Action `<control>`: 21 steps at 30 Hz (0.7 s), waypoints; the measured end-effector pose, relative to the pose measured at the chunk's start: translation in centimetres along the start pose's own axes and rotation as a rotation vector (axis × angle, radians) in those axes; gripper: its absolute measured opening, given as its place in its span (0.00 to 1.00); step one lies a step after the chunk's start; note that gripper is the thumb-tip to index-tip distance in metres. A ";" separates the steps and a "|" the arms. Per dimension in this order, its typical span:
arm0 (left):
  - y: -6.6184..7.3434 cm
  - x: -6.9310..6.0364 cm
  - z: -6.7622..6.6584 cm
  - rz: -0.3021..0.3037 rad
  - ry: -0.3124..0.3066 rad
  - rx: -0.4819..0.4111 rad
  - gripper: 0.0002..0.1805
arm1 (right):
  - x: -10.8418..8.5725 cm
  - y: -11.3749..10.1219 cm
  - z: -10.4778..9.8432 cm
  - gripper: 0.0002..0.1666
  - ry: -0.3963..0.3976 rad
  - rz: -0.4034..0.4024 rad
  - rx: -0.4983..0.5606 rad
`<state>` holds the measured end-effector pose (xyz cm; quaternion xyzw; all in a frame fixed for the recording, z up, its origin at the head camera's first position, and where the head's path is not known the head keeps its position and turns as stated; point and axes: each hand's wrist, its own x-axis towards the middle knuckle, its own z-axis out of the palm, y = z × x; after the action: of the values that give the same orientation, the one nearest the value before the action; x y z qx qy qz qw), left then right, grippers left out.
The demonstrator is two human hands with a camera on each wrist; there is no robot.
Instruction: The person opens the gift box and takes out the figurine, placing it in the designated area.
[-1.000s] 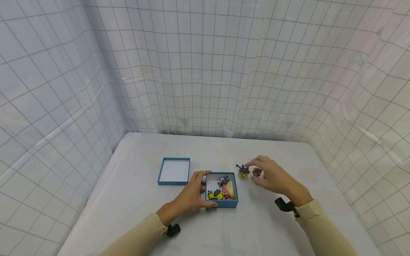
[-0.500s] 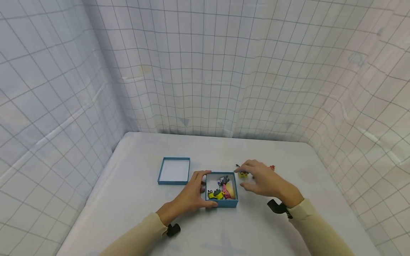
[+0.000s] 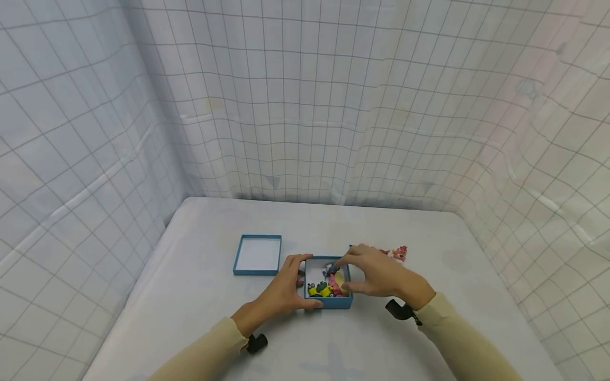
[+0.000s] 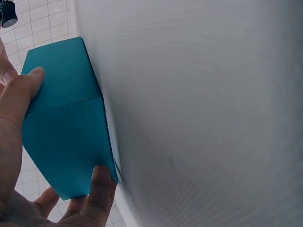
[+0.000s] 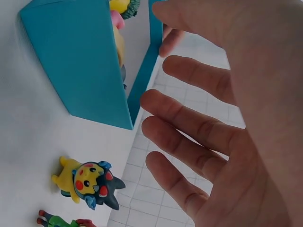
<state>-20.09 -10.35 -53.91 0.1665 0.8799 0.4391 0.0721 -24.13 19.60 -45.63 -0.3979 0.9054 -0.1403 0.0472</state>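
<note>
My left hand (image 3: 287,288) grips the left side of a blue open-topped box (image 3: 336,303); its thumb lies on the front wall and a finger reaches the back corner. Inside lie small toy figures: a dark purple one (image 3: 330,270), a pink one (image 3: 335,286) and yellow-and-green ones (image 3: 321,289). My right hand (image 3: 383,272) hovers at the box's right edge, fingers spread, nothing visible between them. In the right wrist view, a yellow figure with a dark hood (image 5: 85,179) stands on the table beside the box, near a red-and-green figure (image 5: 64,221).
A shallow blue-rimmed lid (image 3: 257,273) with a white inside lies to the left of the box. Beyond my right hand a red-and-white figure (image 3: 399,254) is on the white table (image 3: 214,227). Grid-patterned white curtains (image 3: 286,106) enclose the table's back and sides.
My right hand has moved left, from over the loose figures to the box's right edge, uncovering the red-and-white figure. My left hand and the box stay in place.
</note>
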 end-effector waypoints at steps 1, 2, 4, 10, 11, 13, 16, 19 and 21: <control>0.0 0.0 0.0 0.000 0.000 0.002 0.65 | 0.1 -0.1 0.1 0.28 -0.011 0.006 0.000; 0.0 0.1 0.0 -0.001 0.000 0.006 0.65 | 0.2 -0.1 0.1 0.27 -0.023 0.011 0.000; 0.1 0.1 -0.1 -0.001 0.000 0.007 0.65 | 0.4 -0.2 0.2 0.27 -0.041 0.022 -0.009; 0.2 0.1 -0.2 0.005 0.006 -0.002 0.66 | 1.3 0.1 0.7 0.26 -0.062 0.003 -0.036; 0.2 0.1 -0.2 0.004 0.007 -0.004 0.66 | 1.4 0.1 0.8 0.25 -0.066 -0.004 -0.038; 0.1 0.1 -0.1 0.005 0.007 -0.005 0.66 | 1.7 0.2 1.0 0.24 -0.077 -0.007 -0.038; 0.1 0.1 -0.1 0.007 0.006 -0.009 0.66 | 2.0 0.3 1.2 0.23 -0.090 -0.003 -0.051; 0.1 0.1 -0.1 0.009 0.005 -0.018 0.66 | 2.3 0.4 1.4 0.20 -0.099 0.010 -0.067; 0.1 0.1 -0.1 0.007 0.006 -0.027 0.66 | 2.6 0.4 1.4 0.19 -0.111 0.016 -0.068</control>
<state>-20.17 -10.34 -53.78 0.1674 0.8736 0.4516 0.0703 -25.93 17.63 -47.02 -0.3992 0.9088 -0.0870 0.0848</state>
